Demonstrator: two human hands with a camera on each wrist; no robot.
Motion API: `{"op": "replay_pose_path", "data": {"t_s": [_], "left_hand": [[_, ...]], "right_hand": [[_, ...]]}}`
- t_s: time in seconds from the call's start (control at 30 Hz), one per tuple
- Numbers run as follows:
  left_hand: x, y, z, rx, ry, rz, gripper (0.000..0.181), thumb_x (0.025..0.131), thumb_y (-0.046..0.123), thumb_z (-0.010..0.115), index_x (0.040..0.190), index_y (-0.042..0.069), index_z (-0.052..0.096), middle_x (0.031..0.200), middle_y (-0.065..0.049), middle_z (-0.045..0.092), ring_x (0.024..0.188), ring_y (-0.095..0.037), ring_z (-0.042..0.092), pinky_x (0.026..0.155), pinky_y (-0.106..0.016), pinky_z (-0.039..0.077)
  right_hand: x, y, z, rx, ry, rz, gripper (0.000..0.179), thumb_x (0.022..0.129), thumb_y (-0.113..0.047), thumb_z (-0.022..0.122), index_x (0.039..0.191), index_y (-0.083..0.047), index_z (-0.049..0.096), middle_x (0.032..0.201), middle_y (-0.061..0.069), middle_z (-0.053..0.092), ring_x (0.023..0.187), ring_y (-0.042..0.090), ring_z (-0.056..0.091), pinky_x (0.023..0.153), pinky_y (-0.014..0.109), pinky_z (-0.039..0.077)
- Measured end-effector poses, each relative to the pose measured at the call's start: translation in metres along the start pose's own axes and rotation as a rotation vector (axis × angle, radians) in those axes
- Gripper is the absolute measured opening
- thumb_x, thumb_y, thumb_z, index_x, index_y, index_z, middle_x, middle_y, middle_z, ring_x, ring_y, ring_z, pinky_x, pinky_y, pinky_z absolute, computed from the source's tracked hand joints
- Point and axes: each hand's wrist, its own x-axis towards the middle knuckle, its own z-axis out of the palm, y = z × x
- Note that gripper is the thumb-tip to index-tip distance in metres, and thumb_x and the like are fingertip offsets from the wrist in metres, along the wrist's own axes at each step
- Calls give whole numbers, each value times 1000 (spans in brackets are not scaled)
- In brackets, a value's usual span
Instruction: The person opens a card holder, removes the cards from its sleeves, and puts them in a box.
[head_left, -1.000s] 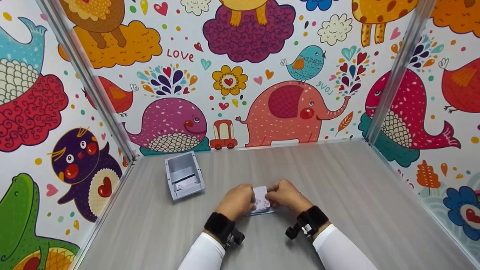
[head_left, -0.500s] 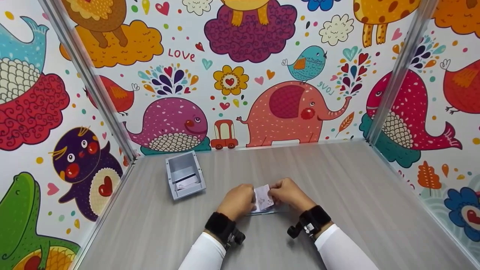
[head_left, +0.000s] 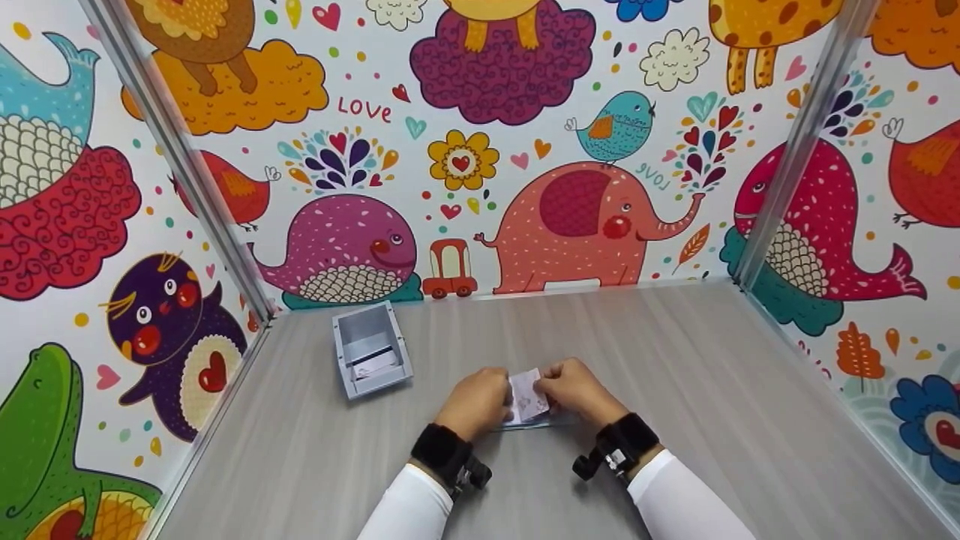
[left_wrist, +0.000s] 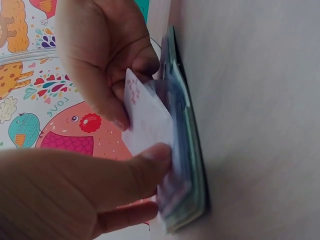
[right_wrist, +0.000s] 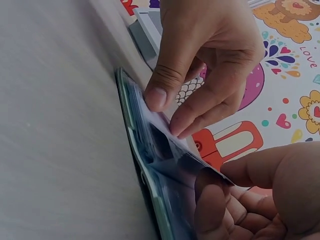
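A small white card (head_left: 529,393) with faint reddish print stands between my hands in the head view. Below it lies a flat card holder (left_wrist: 196,165) with a green edge and clear plastic sleeves (right_wrist: 172,197), open on the table. My right hand (head_left: 579,391) pinches the card by its right side, thumb and fingers on its edge. With its thumb on the near face, my left hand (head_left: 474,403) grips the left side of the card holder's sleeve, where the card's lower part sits close. The left fingers partly hide the holder.
A grey open box (head_left: 369,337) with a pale slip inside stands on the wood-grain table (head_left: 675,352), back left of my hands. Printed cartoon panels (head_left: 457,90) with metal corner posts (head_left: 776,187) wall in the back and sides.
The card has tilted to the right, and my right hand has shifted slightly right with it. My left hand stays at the holder's left side. The box has not moved.
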Motion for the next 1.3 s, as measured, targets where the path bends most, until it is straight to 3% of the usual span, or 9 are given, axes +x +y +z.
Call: {"op": "replay_pose_path", "data": {"t_s": [0.2,0.43,0.6,0.73,0.87,0.97,1.17,1.3], "left_hand": [[1,1,-1,13,-13,1,18,84,12,95,84,11,77,82,1,68,71,-12,52,68,-35,52],[-1,2,-4,10,-25,6,14,85,12,93,83,13,79,82,2,68,71,-13,55,69,-34,54],[-1,2,-6,59,-41,55,6,87,12,90,88,15,85,89,1,72,77,-16,64,74,-37,58],[0,3,-6,109,-32,88,7,89,15,89,96,16,89,96,1,76,90,-22,74,82,-41,61],[2,3,-9,124,28,75,14,95,17,87,108,14,90,104,-2,79,102,-26,77,92,-45,63],[5,2,-14,105,107,40,14,99,17,85,112,12,90,107,-4,79,105,-28,78,95,-48,63],[7,1,-26,-44,275,-45,14,105,18,79,110,9,88,107,-8,79,107,-32,77,97,-52,63],[6,3,-32,-173,322,-90,18,108,18,75,114,4,86,112,-12,80,110,-34,77,100,-53,63]], "right_hand": [[0,-1,-5,34,45,19,12,88,-3,71,76,-3,74,58,-7,52,49,8,48,48,22,42],[5,-2,-14,-46,151,47,17,89,-9,68,72,-9,74,59,-7,52,50,8,45,46,23,37],[7,-5,-19,-65,225,64,14,91,-13,68,82,-8,77,67,-4,56,54,10,48,46,23,41],[8,-8,-20,-28,266,16,11,93,-12,70,90,-6,77,73,-3,60,59,10,53,50,24,43],[9,-10,-19,23,253,-38,8,98,-11,74,95,-6,78,73,-3,63,61,10,56,54,23,43],[9,-10,-19,61,210,-69,8,102,-11,76,99,-4,78,76,-1,70,65,10,63,56,23,50],[7,-12,-19,153,90,-150,7,104,-4,78,104,2,74,87,9,82,72,14,74,65,26,63],[5,-14,-17,172,46,-171,6,104,-2,78,102,1,72,91,10,83,76,15,77,69,27,65]]}}
